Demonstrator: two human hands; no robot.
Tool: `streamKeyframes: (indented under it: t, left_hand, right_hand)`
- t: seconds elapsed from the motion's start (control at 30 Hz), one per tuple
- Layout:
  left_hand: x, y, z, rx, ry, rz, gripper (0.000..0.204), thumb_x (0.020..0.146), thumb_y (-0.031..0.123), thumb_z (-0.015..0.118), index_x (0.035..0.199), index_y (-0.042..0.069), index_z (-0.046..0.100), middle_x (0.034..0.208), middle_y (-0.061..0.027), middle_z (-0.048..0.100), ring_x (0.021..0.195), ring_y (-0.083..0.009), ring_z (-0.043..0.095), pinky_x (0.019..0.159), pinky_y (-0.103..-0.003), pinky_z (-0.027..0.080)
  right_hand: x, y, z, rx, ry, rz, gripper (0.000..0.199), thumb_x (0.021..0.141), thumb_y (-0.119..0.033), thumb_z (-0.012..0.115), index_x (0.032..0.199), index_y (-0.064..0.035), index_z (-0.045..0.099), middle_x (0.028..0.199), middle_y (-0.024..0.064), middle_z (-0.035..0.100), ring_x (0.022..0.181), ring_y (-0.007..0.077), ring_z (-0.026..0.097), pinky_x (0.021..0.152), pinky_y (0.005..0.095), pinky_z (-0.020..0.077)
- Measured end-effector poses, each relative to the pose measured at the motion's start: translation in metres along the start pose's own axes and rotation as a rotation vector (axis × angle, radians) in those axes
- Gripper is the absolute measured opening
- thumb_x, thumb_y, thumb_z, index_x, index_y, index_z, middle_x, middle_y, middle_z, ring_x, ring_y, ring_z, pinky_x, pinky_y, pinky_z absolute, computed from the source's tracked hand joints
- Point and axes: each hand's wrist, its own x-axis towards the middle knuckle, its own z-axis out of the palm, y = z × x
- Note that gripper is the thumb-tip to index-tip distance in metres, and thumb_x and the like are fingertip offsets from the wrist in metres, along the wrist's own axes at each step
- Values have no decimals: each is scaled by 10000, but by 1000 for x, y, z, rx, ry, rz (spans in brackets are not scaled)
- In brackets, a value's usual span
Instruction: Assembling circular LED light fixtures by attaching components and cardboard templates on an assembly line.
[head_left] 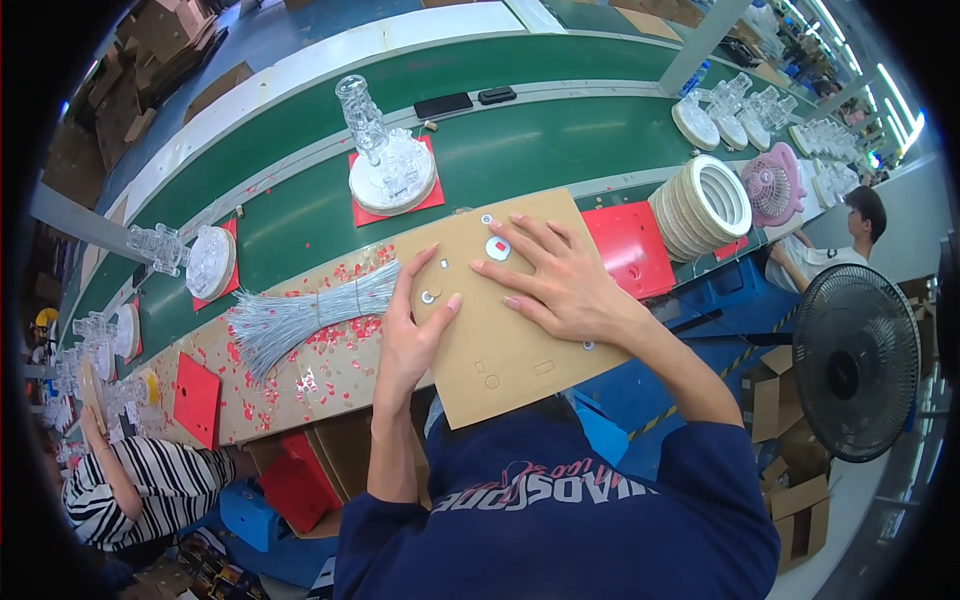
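Note:
A brown cardboard template (500, 350) lies on the bench edge before me. My left hand (415, 320) rests on its left side, fingers spread near a small metal washer (428, 297). My right hand (555, 280) lies flat on the board's upper middle, fingertips by a round white disc with a red mark (497, 248). Neither hand grips anything. To the left of the board lies a bundle of grey wires (300, 318).
On the green conveyor (540, 140), a clear plastic lamp piece (385, 160) stands on a red square. A red block (630, 248) and stacked white rings (705, 205) are at right, with a black floor fan (855, 365). A person in stripes (140, 480) works at left, another person (850, 235) at right.

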Motion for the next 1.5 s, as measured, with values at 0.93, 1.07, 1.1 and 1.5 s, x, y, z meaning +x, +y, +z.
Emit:
streamKeyframes:
  t: [0.93,1.07,1.1,1.5]
  left_hand:
    - [8,32,32,1122,-305,442,642,853,268,701,1462,180,517,1579,-229,307,1480,-432,246,1171,-553,234]
    - [11,31,33,1091,-286,448,599,874,266,673,1454,209,535,1578,-222,320,1477,-421,264,1163,-545,246]
    - [12,32,34,1090,-277,449,595,873,267,674,1451,213,540,1575,-221,328,1476,-419,269,1159,-544,250]
    - [12,31,38,1150,-300,437,628,877,311,672,1475,212,509,1591,-223,301,1479,-428,254,1169,-549,234]
  right_hand:
    - [-29,29,4,432,231,412,802,820,-284,776,1496,-82,396,1521,184,400,1403,369,397,1148,459,350]
    - [-33,35,3,217,203,329,582,815,-174,764,1349,-60,563,1455,173,485,1328,341,486,1070,453,424]
    - [-35,37,3,261,239,284,520,814,-129,751,1307,-57,601,1439,166,511,1308,326,510,1053,449,439]
    - [-84,27,6,616,417,467,378,759,-56,744,1122,-34,643,1372,151,599,1296,336,551,1067,414,423]
